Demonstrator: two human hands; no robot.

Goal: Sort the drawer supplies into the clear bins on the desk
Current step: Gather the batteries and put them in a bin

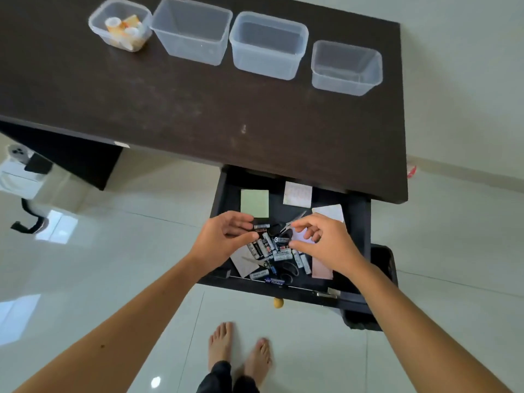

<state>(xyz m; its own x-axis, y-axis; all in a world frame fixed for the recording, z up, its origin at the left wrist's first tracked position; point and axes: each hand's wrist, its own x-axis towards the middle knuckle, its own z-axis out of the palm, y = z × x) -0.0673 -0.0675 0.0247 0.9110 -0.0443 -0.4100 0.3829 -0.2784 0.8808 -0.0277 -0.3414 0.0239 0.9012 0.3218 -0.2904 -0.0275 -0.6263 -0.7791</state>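
Both hands are held over the open drawer at 6 o'clock: left hand and right hand, fingers loosely spread, nothing gripped. Batteries lie between them. Four clear bins are lined up at 12 o'clock.

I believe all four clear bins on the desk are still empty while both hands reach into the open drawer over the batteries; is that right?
Not quite: the head view shows the leftmost bin already holds tape rolls; the other three look empty. Both hands, left hand and right hand, do reach over the batteries in the open drawer.
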